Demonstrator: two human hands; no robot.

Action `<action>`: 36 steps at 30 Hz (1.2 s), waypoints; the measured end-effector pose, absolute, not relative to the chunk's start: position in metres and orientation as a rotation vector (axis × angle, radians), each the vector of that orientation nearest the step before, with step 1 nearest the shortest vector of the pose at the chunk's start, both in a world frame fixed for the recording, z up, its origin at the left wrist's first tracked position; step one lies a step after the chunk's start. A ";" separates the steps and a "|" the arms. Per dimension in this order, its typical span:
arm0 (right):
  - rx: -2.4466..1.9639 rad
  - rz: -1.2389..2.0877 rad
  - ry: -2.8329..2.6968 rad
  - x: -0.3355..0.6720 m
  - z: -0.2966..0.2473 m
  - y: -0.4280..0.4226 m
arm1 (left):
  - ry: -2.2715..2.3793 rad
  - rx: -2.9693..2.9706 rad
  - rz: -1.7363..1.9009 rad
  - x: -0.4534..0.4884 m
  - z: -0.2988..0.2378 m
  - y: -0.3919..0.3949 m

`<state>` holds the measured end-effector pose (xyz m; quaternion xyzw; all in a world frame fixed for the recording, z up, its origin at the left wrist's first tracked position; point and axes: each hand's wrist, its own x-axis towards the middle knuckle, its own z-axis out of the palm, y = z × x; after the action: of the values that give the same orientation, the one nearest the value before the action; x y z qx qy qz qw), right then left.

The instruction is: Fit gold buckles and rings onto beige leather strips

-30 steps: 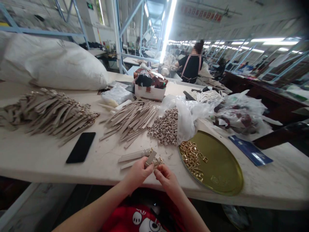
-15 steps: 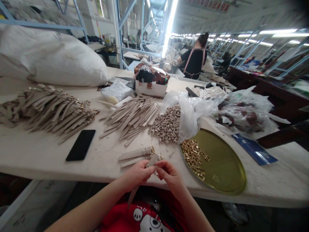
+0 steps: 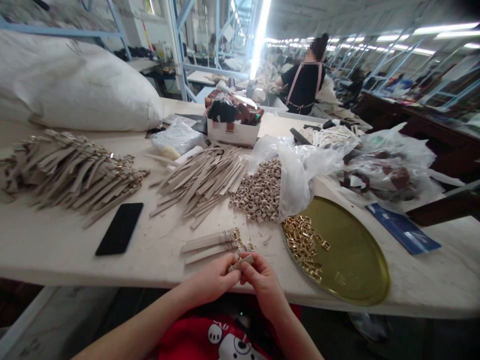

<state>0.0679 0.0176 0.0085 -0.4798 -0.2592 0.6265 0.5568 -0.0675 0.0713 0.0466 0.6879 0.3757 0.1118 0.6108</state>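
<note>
Both my hands meet at the table's front edge, closed around one beige strap (image 3: 243, 262). My left hand (image 3: 219, 274) pinches it from the left. Thumb and fingers of my right hand (image 3: 258, 272) grip its other side. Whether a buckle is on this strap is hidden by my fingers. Just beyond the hands lie several beige straps (image 3: 208, 241) with gold buckles (image 3: 236, 235) at their right ends. To the right, a gold oval tray (image 3: 347, 250) carries a heap of loose gold buckles (image 3: 302, 237) on its left part.
Small beige loops (image 3: 258, 192) spill from a clear plastic bag (image 3: 296, 185). Plain straps (image 3: 206, 180) are piled beside them; buckled straps (image 3: 78, 170) lie far left. A black phone (image 3: 120, 229), a white box (image 3: 232, 134) and a large white sack (image 3: 82, 85) are on the table. A person (image 3: 304, 82) works beyond.
The held strap has turned: its tail no longer hangs below my left hand, and a short piece now points right between my fingers. My hands have drawn closer together. The view has shifted slightly.
</note>
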 end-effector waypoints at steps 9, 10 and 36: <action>-1.119 1.415 -0.437 0.053 0.001 0.011 | 0.966 1.616 0.254 -0.067 0.046 0.065; -1.091 1.430 -0.376 0.052 0.001 0.011 | 0.972 1.632 0.255 -0.068 0.048 0.065; -1.346 1.176 -0.835 0.051 0.016 -0.009 | 0.975 1.365 0.204 -0.077 0.043 0.050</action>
<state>0.0506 -0.0095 0.0158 -0.5689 -0.3532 0.4970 0.5518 -0.0772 0.0502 0.0426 0.6041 0.4315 0.0902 0.6639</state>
